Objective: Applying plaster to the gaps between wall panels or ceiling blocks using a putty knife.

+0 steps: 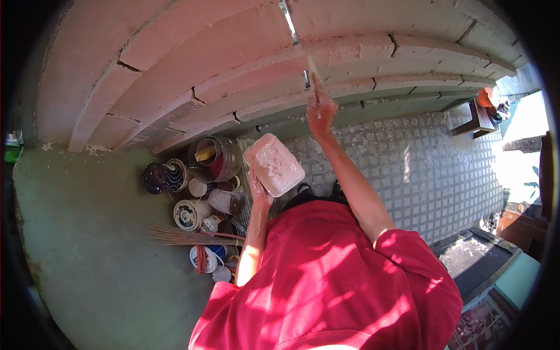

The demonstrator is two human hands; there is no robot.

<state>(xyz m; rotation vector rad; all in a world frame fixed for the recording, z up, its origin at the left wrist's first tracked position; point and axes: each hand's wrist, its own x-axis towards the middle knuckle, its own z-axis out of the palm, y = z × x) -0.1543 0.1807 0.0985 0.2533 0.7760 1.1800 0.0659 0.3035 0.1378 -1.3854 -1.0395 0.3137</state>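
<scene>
**Right hand (322,112) holding tool (315,81) out at slab wall (227,49); left hand (260,189) carrying tub (286,187)**

Nearest: red shirt (315,274) is filling the lower middle, both forearms reaching forward past it.

Tub is sitting just ahead of the shirt, slightly left of centre. Left fingers are clamping its left side near the close left corner; the part under the base isn't showing. Open top is facing up toward the head, pale paste (271,160) lying inside and smearing the rim. Long axis is running from far left corner to near right corner.

Right hand is extending farther out, fingers closing round the tool's handle; can't separate individual fingers.

Key relation: from the right fingers, the tub is lying left and back toward the body, well apart. Left hand is touching it, so left is nearer to the tub, right is nearer to the wall. Tool's long axis is pointing away from the body, leaning a little left, pale tip overlapping a ledge edge in view. Can't tell if it's touching. Upper slit (289,23) is showing light just beyond the tip; lower slit (307,80) is showing just left of the shaft.

Farther down: clear bucket (230,170) and straw broom (175,235) are lying along the left edge of the tiled floor (385,151). Bench (479,119) is standing near the floor's far right corner.
</scene>
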